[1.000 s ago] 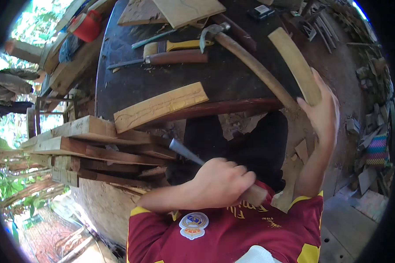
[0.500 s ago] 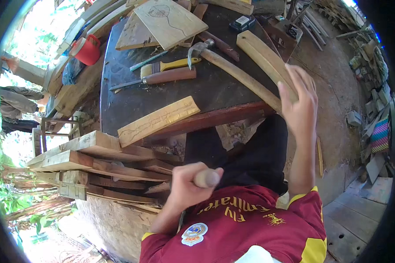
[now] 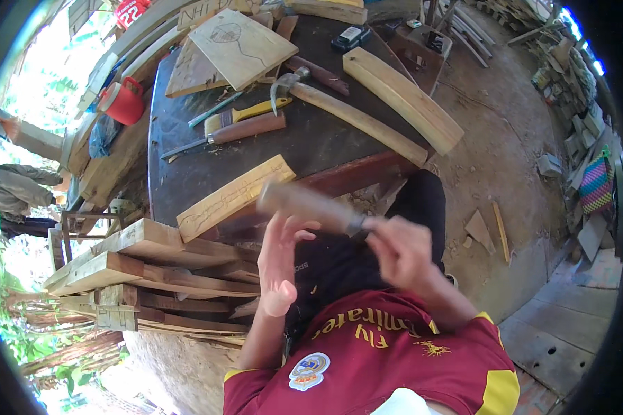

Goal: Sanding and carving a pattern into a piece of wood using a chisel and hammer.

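A blurred chisel (image 3: 311, 207) with a thick wooden handle and a metal collar is in my right hand (image 3: 401, 252), gripped at the metal end; its blade is hidden. Its handle points to the upper left. Just below the handle, my left hand (image 3: 278, 259) is open with fingers stretched up; whether they touch the handle I cannot tell. Beyond lies a flat wooden piece (image 3: 237, 197) with pencilled and carved marks, at the table's near edge. Another chisel (image 3: 249, 128), a yellow-handled brush (image 3: 242, 114) and a claw hammer (image 3: 353, 114) rest on the dark table (image 3: 208, 166).
A long wooden beam (image 3: 401, 100) lies across the table's right side. Drawn-on boards (image 3: 242, 45) sit at the back, near a black device (image 3: 351, 38). Stacked planks (image 3: 145, 242) stand at the left. A red jug (image 3: 122, 102) is farther left; wood scraps (image 3: 481, 230) lie on the right floor.
The chisel has passed from my left hand to my right, which has come down from the beam. My left hand has let go and opened. The view has shifted slightly.
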Demonstrator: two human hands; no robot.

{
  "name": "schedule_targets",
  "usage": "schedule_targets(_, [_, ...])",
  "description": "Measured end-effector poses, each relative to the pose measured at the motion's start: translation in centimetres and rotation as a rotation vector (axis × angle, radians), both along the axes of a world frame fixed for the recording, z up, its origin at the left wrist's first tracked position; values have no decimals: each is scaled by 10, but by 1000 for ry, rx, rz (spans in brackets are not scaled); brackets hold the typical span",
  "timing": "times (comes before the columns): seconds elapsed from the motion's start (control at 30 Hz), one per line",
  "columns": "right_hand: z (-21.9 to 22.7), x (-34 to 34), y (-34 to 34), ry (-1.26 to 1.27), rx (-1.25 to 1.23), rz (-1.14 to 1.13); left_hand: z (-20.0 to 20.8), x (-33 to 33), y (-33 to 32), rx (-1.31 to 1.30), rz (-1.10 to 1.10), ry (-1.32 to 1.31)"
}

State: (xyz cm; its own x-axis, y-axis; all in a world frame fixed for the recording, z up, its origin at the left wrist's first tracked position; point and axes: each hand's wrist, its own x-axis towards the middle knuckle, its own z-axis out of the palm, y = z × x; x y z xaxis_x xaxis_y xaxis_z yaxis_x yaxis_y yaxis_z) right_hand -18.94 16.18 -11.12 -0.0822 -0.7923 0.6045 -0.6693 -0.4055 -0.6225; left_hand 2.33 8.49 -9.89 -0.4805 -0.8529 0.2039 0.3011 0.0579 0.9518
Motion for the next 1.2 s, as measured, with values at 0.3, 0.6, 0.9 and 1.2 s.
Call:
schedule_targets(0.3, [49, -118, -91, 479, 47, -709, -24, 26, 6, -215, 197, -421])
schedule_targets(0.6, [52, -136, -218, 482, 294, -527, -46, 21, 3, -455, 96, -722])
schedule_targets(0.9, [56, -149, -243, 357, 284, -194, -67, 9, 11, -410, -62, -941])
schedule_targets(1.2, [37, -193, -203, 123, 291, -47, -89, -30, 4, -471, -206, -1042])
